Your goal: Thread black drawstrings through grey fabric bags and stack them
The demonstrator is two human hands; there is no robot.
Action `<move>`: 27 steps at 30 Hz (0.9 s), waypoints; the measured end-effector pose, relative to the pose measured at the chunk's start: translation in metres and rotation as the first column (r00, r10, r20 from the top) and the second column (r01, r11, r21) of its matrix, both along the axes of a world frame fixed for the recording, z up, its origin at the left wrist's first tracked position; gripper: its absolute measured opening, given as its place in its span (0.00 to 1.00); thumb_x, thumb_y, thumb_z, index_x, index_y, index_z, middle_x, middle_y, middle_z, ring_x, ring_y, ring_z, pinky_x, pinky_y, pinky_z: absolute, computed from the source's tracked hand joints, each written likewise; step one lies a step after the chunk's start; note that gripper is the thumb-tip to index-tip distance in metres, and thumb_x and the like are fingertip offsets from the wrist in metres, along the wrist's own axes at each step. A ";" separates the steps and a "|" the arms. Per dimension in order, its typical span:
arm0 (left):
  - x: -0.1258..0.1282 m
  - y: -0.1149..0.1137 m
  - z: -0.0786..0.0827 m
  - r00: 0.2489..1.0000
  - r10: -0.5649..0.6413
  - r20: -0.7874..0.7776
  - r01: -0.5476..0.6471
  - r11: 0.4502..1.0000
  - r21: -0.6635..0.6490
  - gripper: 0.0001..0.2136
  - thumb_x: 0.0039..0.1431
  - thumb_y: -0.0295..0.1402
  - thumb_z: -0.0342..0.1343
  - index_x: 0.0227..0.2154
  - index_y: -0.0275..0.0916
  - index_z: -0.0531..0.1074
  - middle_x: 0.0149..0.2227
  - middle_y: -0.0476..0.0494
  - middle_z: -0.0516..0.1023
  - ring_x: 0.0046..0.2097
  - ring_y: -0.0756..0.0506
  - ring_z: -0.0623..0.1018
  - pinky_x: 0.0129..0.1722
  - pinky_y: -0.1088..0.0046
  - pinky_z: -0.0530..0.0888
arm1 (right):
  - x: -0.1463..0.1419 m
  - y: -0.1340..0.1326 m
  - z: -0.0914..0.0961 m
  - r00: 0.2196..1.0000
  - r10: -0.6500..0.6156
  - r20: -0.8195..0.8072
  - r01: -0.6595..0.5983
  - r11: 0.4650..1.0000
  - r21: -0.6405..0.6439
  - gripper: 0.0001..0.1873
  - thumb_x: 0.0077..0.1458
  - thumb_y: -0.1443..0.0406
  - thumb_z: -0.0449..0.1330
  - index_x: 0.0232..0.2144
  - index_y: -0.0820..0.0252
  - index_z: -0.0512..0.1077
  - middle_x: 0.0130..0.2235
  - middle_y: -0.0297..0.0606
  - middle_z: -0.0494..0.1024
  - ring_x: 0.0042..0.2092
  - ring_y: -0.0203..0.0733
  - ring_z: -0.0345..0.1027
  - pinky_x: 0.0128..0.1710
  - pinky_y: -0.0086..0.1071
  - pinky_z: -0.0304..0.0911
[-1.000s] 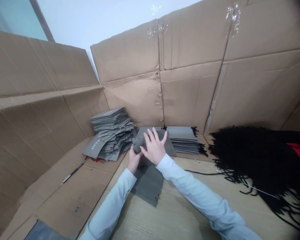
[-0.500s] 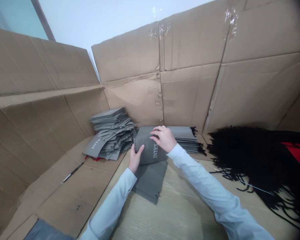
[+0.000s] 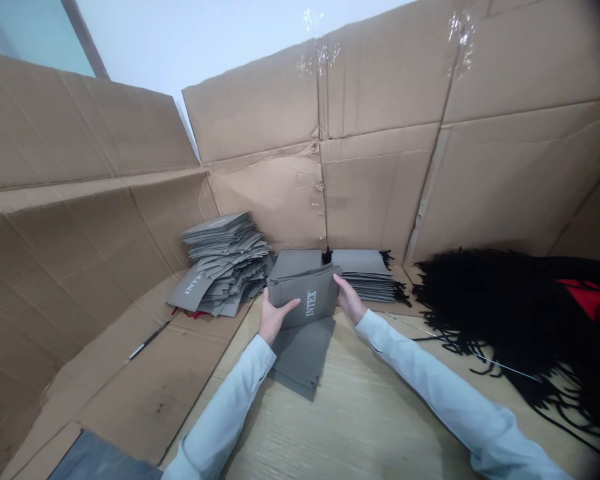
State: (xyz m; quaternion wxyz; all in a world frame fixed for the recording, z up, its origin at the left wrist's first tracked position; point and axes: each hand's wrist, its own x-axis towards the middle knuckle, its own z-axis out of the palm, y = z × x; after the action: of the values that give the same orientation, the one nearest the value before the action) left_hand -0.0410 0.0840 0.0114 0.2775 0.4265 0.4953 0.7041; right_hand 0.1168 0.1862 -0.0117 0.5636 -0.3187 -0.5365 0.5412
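One gray paper bag sits at frame centre, pinched between my left hand and right hand. Left fingers lie across its front; right fingers are tucked behind it. Flat bags lie underneath, bag stacks upper left, black cords right.

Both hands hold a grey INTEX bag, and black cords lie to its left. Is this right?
The head view shows the black cords right of the grey INTEX bag, not left; the left hand and right hand do hold it.
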 end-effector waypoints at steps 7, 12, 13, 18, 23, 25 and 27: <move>-0.006 0.003 -0.005 0.999 -0.008 0.051 0.012 0.997 -0.080 0.24 0.30 0.32 0.64 0.35 0.31 0.68 0.40 0.36 0.73 0.41 0.43 0.73 0.44 0.66 0.67 | 0.000 -0.022 0.029 0.905 -0.348 0.244 0.225 0.880 0.418 0.39 0.46 0.58 0.53 0.57 0.64 0.43 0.57 0.47 0.51 0.57 0.46 0.45 0.54 0.44 0.44; -0.009 0.007 -0.009 0.999 -0.004 0.054 0.008 0.998 -0.066 0.23 0.29 0.31 0.64 0.35 0.31 0.70 0.38 0.37 0.74 0.39 0.43 0.73 0.42 0.66 0.68 | -0.020 -0.062 0.070 0.703 -0.599 0.383 -0.037 0.506 0.861 0.36 0.49 0.62 0.49 0.57 0.70 0.42 0.59 0.47 0.44 0.60 0.46 0.32 0.57 0.45 0.34; -0.010 0.008 -0.010 0.999 0.000 0.054 0.003 0.998 -0.063 0.23 0.29 0.31 0.64 0.34 0.31 0.70 0.37 0.37 0.75 0.39 0.43 0.73 0.41 0.67 0.68 | -0.026 -0.067 0.075 0.677 -0.591 0.440 -0.163 0.463 0.872 0.36 0.49 0.62 0.49 0.57 0.72 0.42 0.59 0.48 0.46 0.60 0.46 0.33 0.57 0.45 0.34; -0.013 0.010 -0.013 0.998 0.021 0.060 -0.018 0.998 -0.052 0.19 0.29 0.31 0.62 0.30 0.31 0.70 0.33 0.39 0.75 0.35 0.43 0.74 0.38 0.67 0.69 | -0.048 -0.073 0.086 0.556 -0.598 0.577 -0.405 0.412 0.817 0.36 0.47 0.61 0.50 0.56 0.74 0.47 0.57 0.51 0.51 0.59 0.48 0.37 0.57 0.46 0.30; -0.013 0.011 -0.015 0.999 0.046 0.024 -0.044 0.996 -0.075 0.16 0.30 0.31 0.61 0.28 0.30 0.71 0.30 0.40 0.75 0.33 0.43 0.74 0.36 0.67 0.69 | -0.054 -0.070 0.092 0.535 -0.576 0.618 -0.487 0.387 0.783 0.35 0.44 0.63 0.51 0.54 0.73 0.51 0.56 0.50 0.54 0.58 0.49 0.41 0.57 0.47 0.28; -0.013 0.012 -0.014 0.999 0.043 0.005 -0.043 0.996 -0.080 0.16 0.29 0.31 0.62 0.27 0.30 0.71 0.29 0.40 0.75 0.33 0.43 0.73 0.37 0.66 0.69 | -0.050 -0.069 0.097 0.555 -0.575 0.602 -0.470 0.380 0.796 0.34 0.44 0.65 0.50 0.54 0.72 0.52 0.55 0.48 0.57 0.57 0.48 0.44 0.57 0.47 0.28; -0.015 0.012 -0.007 1.000 0.016 0.010 -0.016 0.998 -0.057 0.18 0.29 0.30 0.62 0.29 0.30 0.71 0.31 0.40 0.75 0.33 0.44 0.73 0.38 0.66 0.69 | -0.041 -0.067 0.105 0.606 -0.595 0.528 -0.349 0.397 0.849 0.31 0.46 0.66 0.47 0.55 0.70 0.51 0.54 0.46 0.58 0.56 0.46 0.46 0.57 0.46 0.30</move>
State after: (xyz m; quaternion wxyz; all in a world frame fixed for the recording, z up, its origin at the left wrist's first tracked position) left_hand -0.0557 0.0956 0.0042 0.2862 0.4109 0.5170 0.6942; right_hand 0.0755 0.1194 0.0931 0.3880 -0.2035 -0.8942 -0.0921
